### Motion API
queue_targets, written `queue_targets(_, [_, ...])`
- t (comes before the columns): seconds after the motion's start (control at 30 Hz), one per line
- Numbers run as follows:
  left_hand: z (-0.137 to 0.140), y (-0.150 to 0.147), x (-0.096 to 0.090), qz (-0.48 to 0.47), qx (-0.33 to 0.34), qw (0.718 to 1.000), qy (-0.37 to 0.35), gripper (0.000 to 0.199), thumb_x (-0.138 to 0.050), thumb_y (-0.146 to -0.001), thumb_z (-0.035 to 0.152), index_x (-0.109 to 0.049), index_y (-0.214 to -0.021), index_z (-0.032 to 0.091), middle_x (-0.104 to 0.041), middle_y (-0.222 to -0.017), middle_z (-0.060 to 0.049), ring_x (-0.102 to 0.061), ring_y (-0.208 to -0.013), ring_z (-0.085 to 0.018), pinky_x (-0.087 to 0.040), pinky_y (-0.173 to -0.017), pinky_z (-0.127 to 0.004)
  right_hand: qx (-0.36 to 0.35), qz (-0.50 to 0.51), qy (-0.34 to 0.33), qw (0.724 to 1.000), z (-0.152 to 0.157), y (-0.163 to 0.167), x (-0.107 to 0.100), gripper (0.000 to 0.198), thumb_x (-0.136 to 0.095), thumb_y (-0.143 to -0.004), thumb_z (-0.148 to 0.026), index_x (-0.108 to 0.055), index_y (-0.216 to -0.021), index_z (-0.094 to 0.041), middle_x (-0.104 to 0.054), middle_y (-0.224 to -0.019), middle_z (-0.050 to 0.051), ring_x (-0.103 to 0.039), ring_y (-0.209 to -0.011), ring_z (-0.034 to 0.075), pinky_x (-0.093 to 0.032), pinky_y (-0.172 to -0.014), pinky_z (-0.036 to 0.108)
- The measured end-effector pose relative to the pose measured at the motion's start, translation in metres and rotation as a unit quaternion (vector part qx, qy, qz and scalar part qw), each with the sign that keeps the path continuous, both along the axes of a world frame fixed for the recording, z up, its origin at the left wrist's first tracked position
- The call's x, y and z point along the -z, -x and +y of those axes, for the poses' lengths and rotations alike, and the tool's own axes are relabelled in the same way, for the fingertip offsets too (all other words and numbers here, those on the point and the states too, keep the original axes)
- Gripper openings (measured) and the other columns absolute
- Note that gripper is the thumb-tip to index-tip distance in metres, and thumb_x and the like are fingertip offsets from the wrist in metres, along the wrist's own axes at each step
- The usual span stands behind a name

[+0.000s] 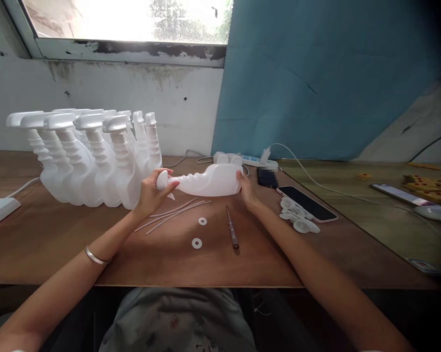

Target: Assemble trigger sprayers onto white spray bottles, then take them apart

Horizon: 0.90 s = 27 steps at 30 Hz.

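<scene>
The left hand [152, 191] and right hand [246, 189] gripped the trigger spray bottle [216, 180] by its ends; slackened fingers risked dropping it.

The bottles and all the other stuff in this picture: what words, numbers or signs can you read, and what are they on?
I can't read any.
Held bottle: no lettering shows.
Standing bottles: no lettering shows.
Lit phone at the right: screen too blurred.
Power strip at the back: too small.
White box at the left edge: bluish marks, unreadable.
Dark object by the strip: pixelated.
</scene>
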State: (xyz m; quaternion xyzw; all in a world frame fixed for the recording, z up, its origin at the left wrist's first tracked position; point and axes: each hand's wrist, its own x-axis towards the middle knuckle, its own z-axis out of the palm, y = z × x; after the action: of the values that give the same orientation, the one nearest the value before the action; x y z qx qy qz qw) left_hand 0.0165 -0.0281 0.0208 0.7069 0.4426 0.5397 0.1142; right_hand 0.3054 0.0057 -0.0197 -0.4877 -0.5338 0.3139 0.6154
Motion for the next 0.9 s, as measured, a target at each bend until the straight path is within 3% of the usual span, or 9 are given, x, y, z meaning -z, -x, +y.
queue_targets(0.1, [0.007, 0.007, -0.029, 0.012, 0.054, 0.998, 0.024, 0.042, -0.057, -0.072, 0.049, -0.058, -0.097, 0.017, -0.065, -0.077, -0.002, -0.059, -0.055, -0.012, -0.047, -0.054, -0.023, -0.031, 0.055, 0.036, 0.997, -0.006, 0.004, -0.007, 0.051, -0.052, -0.064, -0.066, -0.056, -0.088, -0.022, -0.063, -0.087, 0.002, -0.057, -0.083, 0.020, -0.046, -0.069, 0.031])
queue_targets(0.2, [0.013, 0.008, -0.071, 0.074, 0.103, 0.992, 0.005, 0.037, -0.056, -0.073, 0.047, -0.061, -0.092, 0.016, -0.064, -0.074, -0.002, -0.058, -0.053, -0.012, -0.045, -0.051, -0.022, -0.072, 0.091, 0.042, 0.992, -0.012, 0.008, -0.019, 0.049, -0.051, -0.066, -0.065, -0.056, -0.088, -0.022, -0.064, -0.088, 0.002, -0.059, -0.078, 0.018, -0.047, -0.068, 0.030])
queue_targets(0.33, [0.011, -0.010, -0.127, 0.212, 0.171, 0.959, -0.073, 0.027, -0.063, -0.067, 0.037, -0.065, -0.083, 0.015, -0.062, -0.068, 0.000, -0.056, -0.061, -0.011, -0.045, -0.060, -0.023, -0.113, 0.063, -0.022, 0.991, -0.020, 0.015, -0.047, 0.047, -0.051, -0.070, -0.064, -0.056, -0.093, -0.024, -0.064, -0.095, 0.003, -0.061, -0.081, 0.016, -0.047, -0.075, 0.031])
queue_targets(0.43, [0.009, -0.037, -0.154, 0.236, 0.211, 0.944, -0.090, 0.024, -0.065, -0.065, 0.031, -0.064, -0.084, 0.016, -0.062, -0.070, 0.001, -0.058, -0.073, -0.014, -0.045, -0.070, -0.027, -0.175, -0.013, -0.067, 0.982, -0.026, 0.027, -0.078, 0.051, -0.053, -0.068, -0.065, -0.058, -0.096, -0.023, -0.063, -0.100, 0.005, -0.060, -0.091, 0.017, -0.045, -0.082, 0.032])
queue_targets(0.6, [0.013, -0.075, -0.168, 0.182, 0.289, 0.938, -0.064, 0.013, -0.063, -0.068, 0.024, -0.064, -0.078, 0.017, -0.061, -0.073, 0.001, -0.059, -0.081, -0.018, -0.046, -0.073, -0.029, -0.348, -0.023, -0.098, 0.932, -0.033, 0.048, -0.127, 0.069, -0.056, -0.050, -0.076, -0.059, -0.096, -0.025, -0.061, -0.107, 0.005, -0.058, -0.096, 0.023, -0.046, -0.081, 0.039])
queue_targets(0.67, [0.015, -0.082, -0.167, 0.159, 0.302, 0.938, -0.060, 0.008, -0.062, -0.069, 0.021, -0.063, -0.075, 0.017, -0.061, -0.073, 0.001, -0.060, -0.081, -0.018, -0.046, -0.072, -0.029, -0.377, -0.011, -0.103, 0.921, -0.033, 0.050, -0.137, 0.068, -0.059, -0.046, -0.074, -0.059, -0.094, -0.026, -0.061, -0.106, 0.005, -0.059, -0.095, 0.024, -0.046, -0.079, 0.040])
queue_targets(0.9, [-0.002, -0.086, -0.162, 0.175, 0.300, 0.935, -0.070, 0.007, -0.059, -0.073, 0.024, -0.063, -0.074, 0.018, -0.061, -0.069, 0.005, -0.061, -0.083, -0.017, -0.045, -0.075, -0.031, -0.361, -0.042, -0.095, 0.927, -0.042, 0.054, -0.121, 0.067, -0.061, -0.042, -0.074, -0.062, -0.086, -0.022, -0.065, -0.088, 0.006, -0.059, -0.091, 0.025, -0.047, -0.072, 0.038])
